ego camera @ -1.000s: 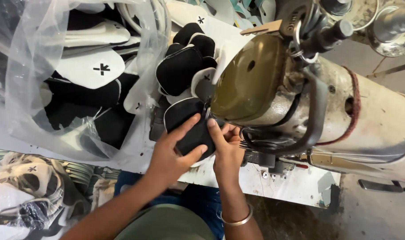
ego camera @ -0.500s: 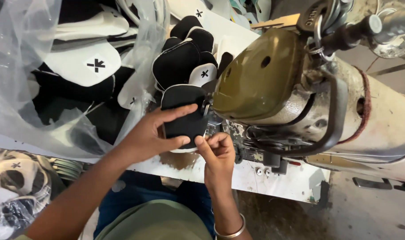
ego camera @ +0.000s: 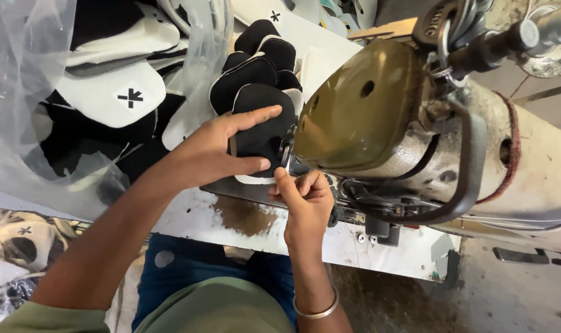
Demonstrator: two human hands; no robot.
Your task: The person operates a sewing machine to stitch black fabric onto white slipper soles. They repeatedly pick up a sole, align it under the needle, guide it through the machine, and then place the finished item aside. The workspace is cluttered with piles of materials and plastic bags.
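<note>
A black padded fabric piece with a white lining (ego camera: 262, 132) lies on the bed of a sewing machine (ego camera: 379, 117), right beside the olive-green machine head. My left hand (ego camera: 215, 154) lies flat across this piece, thumb and fingers spread over it, pressing it down. My right hand (ego camera: 305, 200) pinches the piece's near edge between thumb and forefinger, close under the machine head. The needle area is hidden behind the head and my fingers.
More black-and-white padded pieces (ego camera: 256, 58) are stacked behind the held one. A clear plastic bag (ego camera: 58, 111) full of white and black pieces lies at left. The worn white table edge (ego camera: 243, 225) runs in front; a dark handle (ego camera: 471, 166) curves off the machine.
My left hand has slid the black piece up and toward the machine head. My right hand has shifted to the piece's near edge and now pinches it. The view has moved closer.
</note>
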